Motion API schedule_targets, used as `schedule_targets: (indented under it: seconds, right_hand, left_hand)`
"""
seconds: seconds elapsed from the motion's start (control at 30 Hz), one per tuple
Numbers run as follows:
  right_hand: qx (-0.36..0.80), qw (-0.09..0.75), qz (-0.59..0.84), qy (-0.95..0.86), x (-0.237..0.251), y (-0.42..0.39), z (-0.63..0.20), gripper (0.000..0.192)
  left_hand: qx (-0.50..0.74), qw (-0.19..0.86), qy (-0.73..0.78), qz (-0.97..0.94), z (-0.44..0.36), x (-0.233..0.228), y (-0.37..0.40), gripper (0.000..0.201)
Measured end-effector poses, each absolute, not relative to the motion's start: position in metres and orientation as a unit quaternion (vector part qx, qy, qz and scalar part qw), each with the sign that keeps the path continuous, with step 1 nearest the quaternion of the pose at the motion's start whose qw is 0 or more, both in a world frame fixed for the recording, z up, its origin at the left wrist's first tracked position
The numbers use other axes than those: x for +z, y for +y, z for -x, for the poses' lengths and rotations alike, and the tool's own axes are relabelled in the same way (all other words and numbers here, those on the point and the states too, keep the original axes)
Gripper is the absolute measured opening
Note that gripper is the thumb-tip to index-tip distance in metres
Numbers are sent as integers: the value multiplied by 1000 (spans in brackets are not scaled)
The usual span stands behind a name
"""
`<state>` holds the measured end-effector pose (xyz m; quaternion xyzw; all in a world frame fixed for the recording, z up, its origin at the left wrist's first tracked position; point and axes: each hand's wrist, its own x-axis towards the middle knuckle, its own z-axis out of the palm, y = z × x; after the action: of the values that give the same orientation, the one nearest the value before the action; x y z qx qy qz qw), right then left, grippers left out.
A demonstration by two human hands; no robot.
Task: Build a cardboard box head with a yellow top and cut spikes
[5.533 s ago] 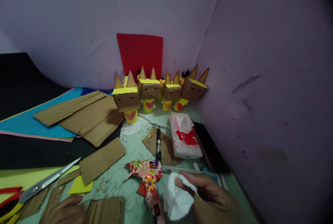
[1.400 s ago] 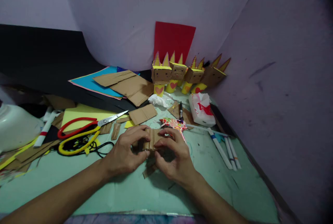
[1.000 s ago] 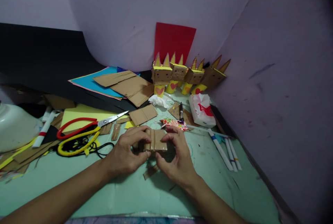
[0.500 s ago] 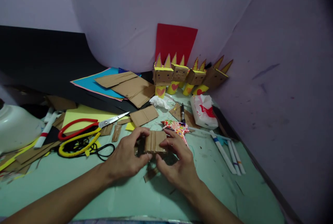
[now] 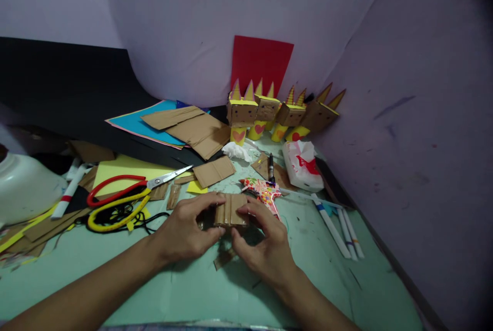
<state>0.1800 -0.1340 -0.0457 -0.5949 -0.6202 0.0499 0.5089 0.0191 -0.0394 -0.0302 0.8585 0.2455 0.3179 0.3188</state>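
Both hands have barely shifted: left hand [image 5: 185, 231] and right hand [image 5: 265, 249] pinch the folded cardboard piece [image 5: 230, 210], fingers closed on it; press the creases evenly.

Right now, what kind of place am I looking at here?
Most likely a home craft corner. Both hands fold a creased brown cardboard piece over a pale green tabletop, with red-and-yellow-handled scissors, a floral-patterned glue gun and finished cardboard-headed yellow figures by the wall.

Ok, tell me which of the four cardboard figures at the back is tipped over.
The rightmost figure, beside the wall: it leans sideways, ears pointing up-right, while the other three stand upright.
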Motion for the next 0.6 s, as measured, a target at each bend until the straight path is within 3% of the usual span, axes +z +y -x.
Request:
schedule_targets:
  seconds: [0.6]
  right_hand:
    - [80,545,584,-596,-52,-133,-182,31]
  left_hand:
    - [358,331,218,-846,-22,-27,-39,35]
